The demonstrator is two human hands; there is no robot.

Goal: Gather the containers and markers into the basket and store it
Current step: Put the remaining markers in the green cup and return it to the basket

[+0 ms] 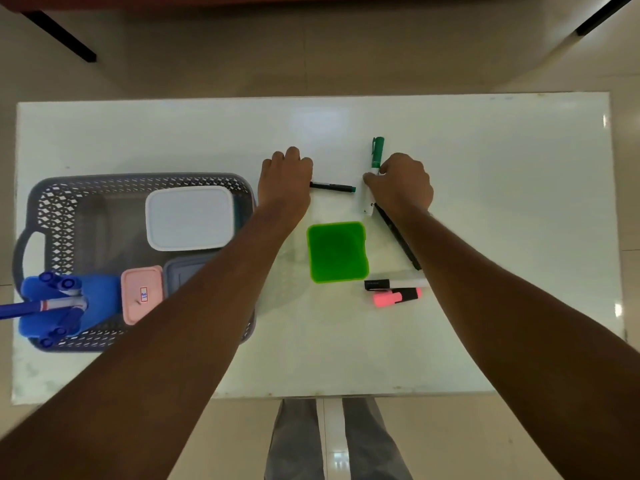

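A grey lattice basket (62, 206) stands at the table's left. It holds a white-lidded container (189, 222), a pink container (142, 294), a grey container (181, 271) and a blue holder with blue pens (59, 306). My left hand (285, 178) grips one end of a thin black pen (334, 186) with its fingers curled. My right hand (401, 183) pinches a white marker with a green cap (376, 155). A long black marker (398, 237) runs under my right wrist. A green container (337, 251) sits between my forearms.
A black-and-white marker (394, 283) and a pink highlighter (396, 296) lie just right of the green container. The white table (502, 202) ends near my legs at the front. Tiled floor and dark furniture legs (59, 36) lie beyond the far edge.
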